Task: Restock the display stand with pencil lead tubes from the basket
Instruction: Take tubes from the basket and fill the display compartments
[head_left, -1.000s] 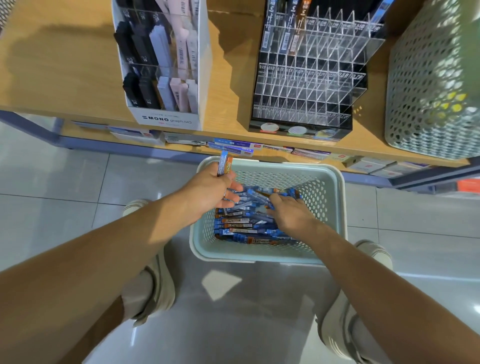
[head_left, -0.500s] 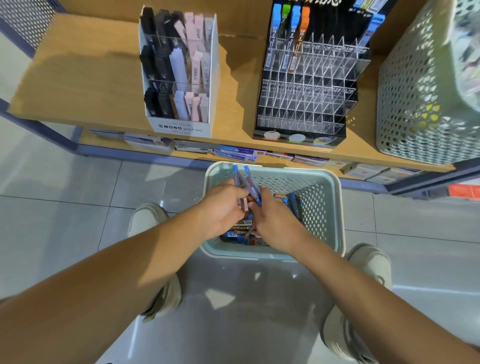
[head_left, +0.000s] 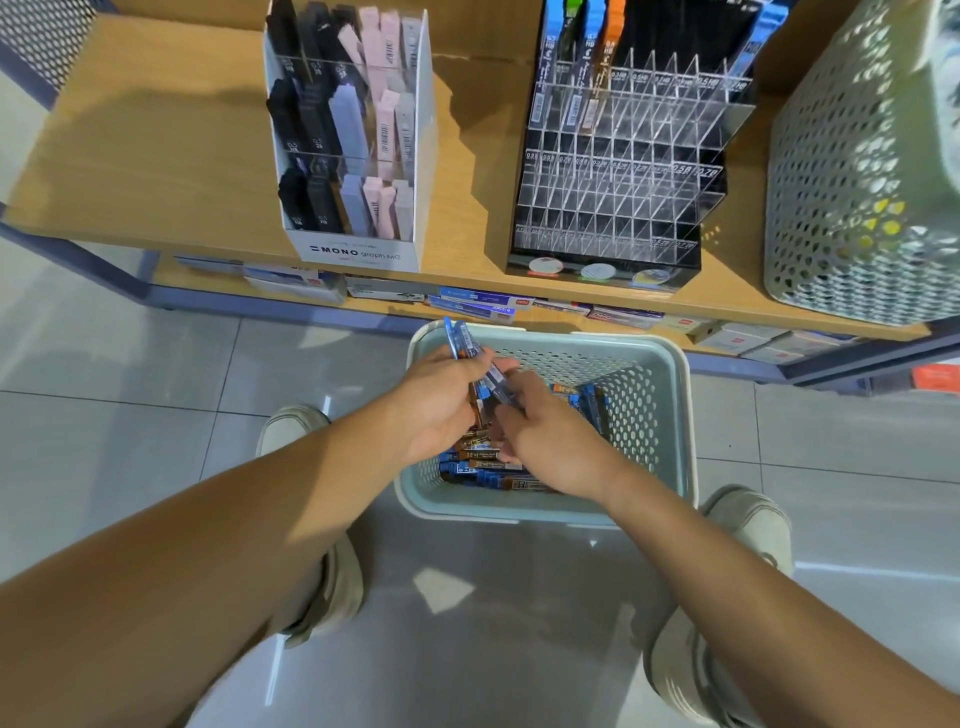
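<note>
While the left hand (head_left: 441, 402) grips a fan of blue tubes (head_left: 460, 338) upright, likely gathering a batch, the right hand (head_left: 553, 449) pinches another against them. More pencil lead tubes (head_left: 483, 467) lie in the basket (head_left: 681, 415) at centre frame; the display stand (head_left: 618, 171), upper right, has mostly vacant slots.

Bare arms, pale shoes, light trousers.

Left hand (head_left: 441, 410) and right hand (head_left: 550, 447) bare at frame centre. Left forearm (head_left: 208, 545) and right forearm (head_left: 753, 597) uncovered all the way to the lower corners. Left shoe (head_left: 291, 431) left of centre, right shoe (head_left: 753, 525) toward the right: beige-cream, rounded toes, pale soles. Trousers (head_left: 675, 670) near the lower edge, greyish beige, hems reaching the shoe tops.
</note>
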